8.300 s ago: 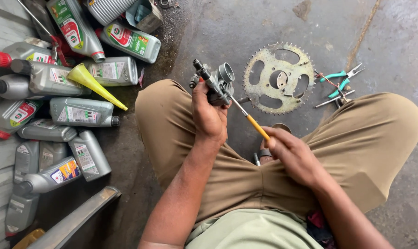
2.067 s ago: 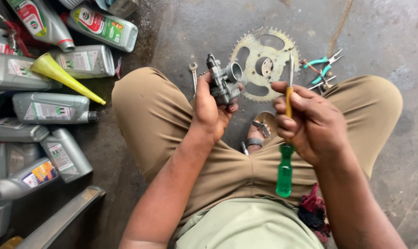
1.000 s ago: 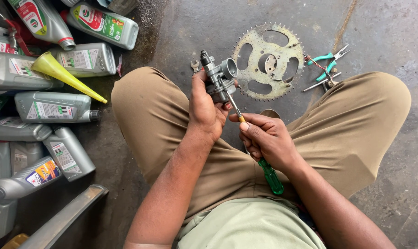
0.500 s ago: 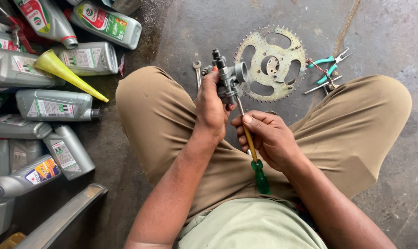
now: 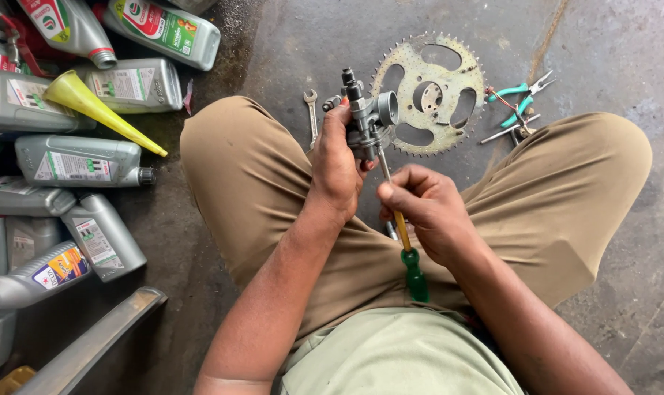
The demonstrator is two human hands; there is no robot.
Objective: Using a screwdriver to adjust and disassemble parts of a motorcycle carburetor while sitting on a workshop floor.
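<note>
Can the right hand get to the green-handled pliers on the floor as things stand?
Probably not freely: the right hand grips the screwdriver, and the raised right knee lies between it and the pliers.

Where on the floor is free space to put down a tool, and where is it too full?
Bare concrete lies beyond the sprocket, toward the top edge, and to the right of the pliers past the right knee. The left side is crowded with grey oil bottles and a yellow funnel. A small spanner lies by the left knee.
</note>
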